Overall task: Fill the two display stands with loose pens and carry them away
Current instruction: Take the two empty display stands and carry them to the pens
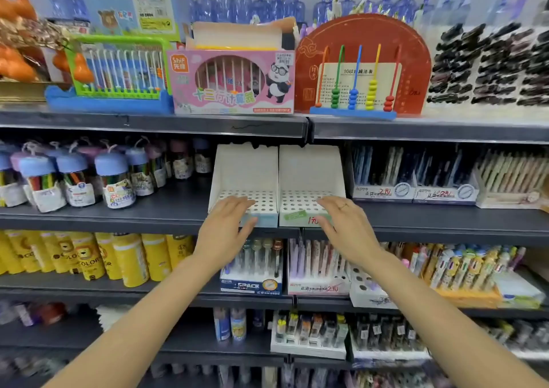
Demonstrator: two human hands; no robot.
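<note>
Head view: two white cardboard display stands sit side by side, walls touching, at the front edge of the dark middle shelf (pixel 148 209). The left stand (pixel 245 173) and the right stand (pixel 310 170) each have a tall back wall, two side walls and a perforated base; every hole that shows is empty, and no loose pens show in either stand. The tops of the back walls reach just under the lip of the shelf above (pixel 178 123).

The left hand (pixel 228 224) lies with straight, slightly spread fingers on the front of the left stand, fingertips over the holes and palm over the front lip. The right hand (pixel 344 224), wearing one ring, lies likewise with straight fingers on the front right corner of the right stand. Neither hand curls round anything.

Open room: bare shelf lies to the left of the stands, between them and a group of blue-capped jars (pixel 107 179). To the right, a filled pen display (pixel 383 176) stands just beside the right stand. The front of the shelf is open toward the person.

On the top shelf stand three abacus items: a green-framed one (pixel 118 69), a pink boxed one (pixel 231 81) and a red-backed one (pixel 362 66). Yellow canisters (pixel 124 257) line the lower shelf.
</note>
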